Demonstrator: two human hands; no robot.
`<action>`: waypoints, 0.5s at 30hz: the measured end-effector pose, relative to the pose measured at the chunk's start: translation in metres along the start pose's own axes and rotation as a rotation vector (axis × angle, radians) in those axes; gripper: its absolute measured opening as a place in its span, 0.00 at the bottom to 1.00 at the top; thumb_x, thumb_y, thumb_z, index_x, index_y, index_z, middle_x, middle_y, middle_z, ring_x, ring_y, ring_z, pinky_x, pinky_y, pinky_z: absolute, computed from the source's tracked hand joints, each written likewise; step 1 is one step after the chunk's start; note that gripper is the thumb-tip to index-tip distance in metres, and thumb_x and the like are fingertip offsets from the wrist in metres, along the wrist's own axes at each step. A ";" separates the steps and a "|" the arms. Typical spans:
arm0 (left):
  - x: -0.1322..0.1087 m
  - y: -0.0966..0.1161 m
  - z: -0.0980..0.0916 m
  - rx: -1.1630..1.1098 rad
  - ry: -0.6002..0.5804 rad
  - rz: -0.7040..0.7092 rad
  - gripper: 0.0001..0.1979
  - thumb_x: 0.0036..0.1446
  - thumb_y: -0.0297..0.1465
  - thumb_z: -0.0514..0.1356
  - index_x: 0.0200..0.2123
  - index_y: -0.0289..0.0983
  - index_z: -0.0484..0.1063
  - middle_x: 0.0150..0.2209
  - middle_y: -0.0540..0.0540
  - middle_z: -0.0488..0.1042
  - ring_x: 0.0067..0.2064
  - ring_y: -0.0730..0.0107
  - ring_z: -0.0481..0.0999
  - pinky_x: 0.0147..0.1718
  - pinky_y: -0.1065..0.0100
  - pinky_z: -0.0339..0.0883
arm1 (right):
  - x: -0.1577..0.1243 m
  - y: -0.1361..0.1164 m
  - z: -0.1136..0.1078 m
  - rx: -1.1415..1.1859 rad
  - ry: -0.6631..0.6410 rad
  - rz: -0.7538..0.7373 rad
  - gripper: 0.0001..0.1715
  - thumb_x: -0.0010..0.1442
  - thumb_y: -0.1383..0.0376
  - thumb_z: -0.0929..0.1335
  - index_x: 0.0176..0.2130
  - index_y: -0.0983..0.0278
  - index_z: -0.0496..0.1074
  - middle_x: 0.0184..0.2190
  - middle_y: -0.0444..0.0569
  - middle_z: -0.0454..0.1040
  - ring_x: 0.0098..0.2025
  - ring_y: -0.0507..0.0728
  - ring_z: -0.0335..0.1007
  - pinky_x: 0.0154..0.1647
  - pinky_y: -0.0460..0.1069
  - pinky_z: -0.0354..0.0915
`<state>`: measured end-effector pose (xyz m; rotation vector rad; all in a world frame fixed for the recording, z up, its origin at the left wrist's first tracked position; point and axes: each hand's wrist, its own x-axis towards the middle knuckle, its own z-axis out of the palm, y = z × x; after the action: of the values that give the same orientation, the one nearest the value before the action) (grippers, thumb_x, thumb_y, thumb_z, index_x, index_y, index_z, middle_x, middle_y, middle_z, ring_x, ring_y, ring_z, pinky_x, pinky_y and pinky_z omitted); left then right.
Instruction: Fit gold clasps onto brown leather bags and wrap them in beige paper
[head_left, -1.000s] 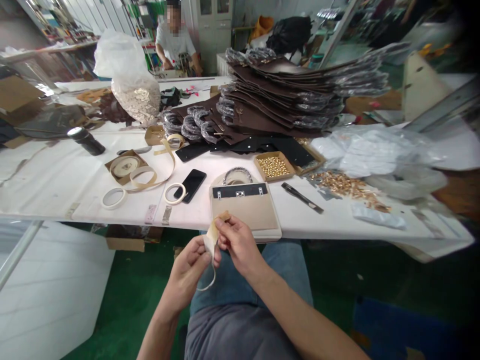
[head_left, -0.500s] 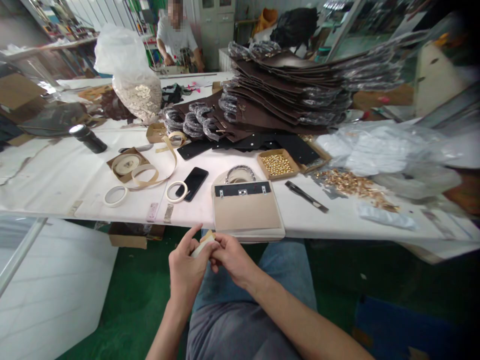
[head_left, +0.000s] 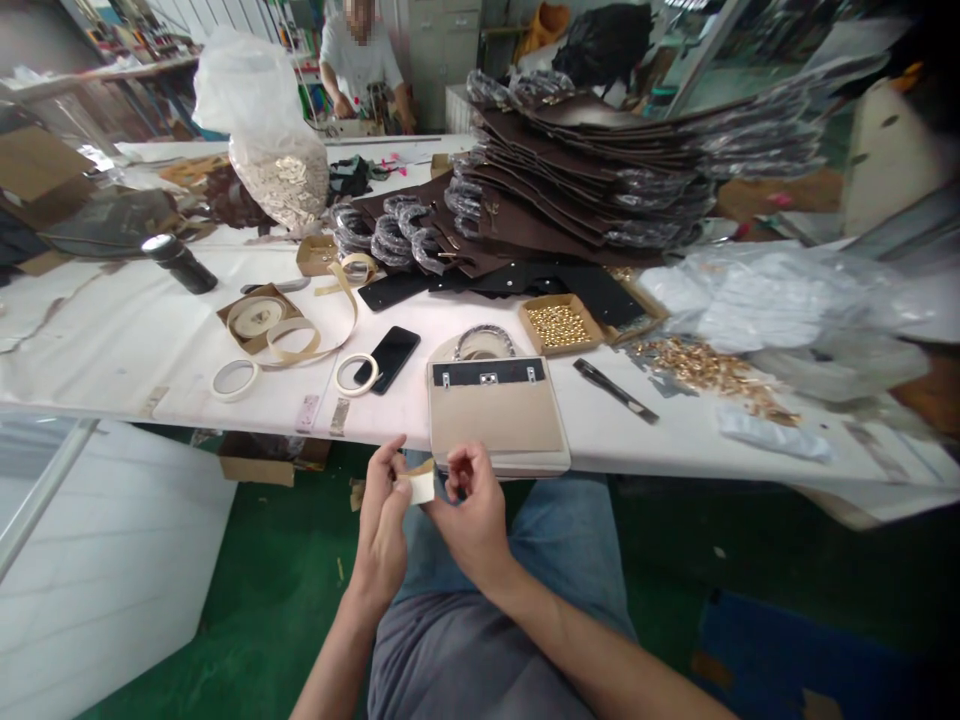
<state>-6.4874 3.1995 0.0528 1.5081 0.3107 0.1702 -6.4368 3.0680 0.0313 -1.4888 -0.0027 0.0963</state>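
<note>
Both hands hang off the bench [head_left: 112, 350] edge, just below the bag [head_left: 496, 415], which overhangs that edge. The left hand [head_left: 382, 520] pinches a small beige strip [head_left: 420, 487] in a narrow grip. The right hand [head_left: 471, 510] nips the strip's other end. Left of the bag lie a phone [head_left: 390, 357] and a tape ring [head_left: 355, 373]. Right of it lies a tool [head_left: 615, 390], with bare bench between.

A worker wears blue jeans [head_left: 585, 540] and a grey top [head_left: 465, 660]. The left hand [head_left: 382, 525] and right hand [head_left: 472, 515] are bare.
</note>
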 end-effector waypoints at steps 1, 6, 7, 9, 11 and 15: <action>0.000 -0.001 0.004 -0.002 0.046 0.029 0.29 0.78 0.43 0.57 0.76 0.43 0.64 0.53 0.43 0.70 0.50 0.60 0.72 0.55 0.62 0.71 | -0.003 -0.003 -0.001 -0.024 -0.038 -0.057 0.19 0.59 0.64 0.83 0.44 0.57 0.74 0.39 0.43 0.71 0.36 0.54 0.67 0.38 0.48 0.67; 0.003 0.001 0.024 -0.033 0.125 0.085 0.27 0.81 0.44 0.57 0.77 0.48 0.60 0.59 0.42 0.66 0.56 0.60 0.72 0.59 0.62 0.69 | -0.010 -0.023 -0.011 0.155 -0.392 -0.054 0.12 0.74 0.58 0.74 0.55 0.56 0.81 0.54 0.53 0.78 0.56 0.63 0.75 0.61 0.56 0.72; 0.003 0.002 0.025 -0.042 0.112 0.078 0.27 0.81 0.45 0.58 0.77 0.48 0.60 0.61 0.41 0.66 0.58 0.59 0.72 0.61 0.61 0.69 | -0.009 -0.025 -0.012 0.177 -0.407 -0.047 0.15 0.73 0.57 0.75 0.57 0.55 0.81 0.56 0.54 0.77 0.57 0.64 0.75 0.63 0.57 0.71; 0.006 0.005 0.024 -0.055 0.084 0.067 0.27 0.81 0.45 0.58 0.76 0.48 0.61 0.65 0.40 0.67 0.62 0.58 0.72 0.65 0.59 0.67 | -0.005 -0.025 -0.015 0.169 -0.409 -0.039 0.14 0.70 0.55 0.77 0.53 0.55 0.83 0.54 0.53 0.78 0.55 0.65 0.75 0.62 0.58 0.71; 0.009 0.008 0.022 -0.045 0.052 0.086 0.25 0.81 0.46 0.58 0.75 0.47 0.66 0.68 0.39 0.69 0.66 0.56 0.72 0.70 0.57 0.64 | -0.001 -0.023 -0.016 0.130 -0.395 -0.017 0.12 0.70 0.52 0.77 0.44 0.57 0.85 0.46 0.52 0.79 0.49 0.64 0.74 0.58 0.57 0.71; 0.019 0.015 0.020 -0.001 -0.029 0.190 0.19 0.80 0.45 0.58 0.63 0.43 0.81 0.73 0.38 0.69 0.76 0.50 0.66 0.77 0.51 0.55 | 0.005 -0.023 -0.018 0.102 -0.350 0.035 0.21 0.72 0.46 0.76 0.36 0.59 0.83 0.37 0.49 0.75 0.42 0.61 0.69 0.49 0.55 0.68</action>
<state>-6.4624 3.1874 0.0665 1.5370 0.1443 0.2988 -6.4293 3.0481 0.0524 -1.3545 -0.2506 0.3784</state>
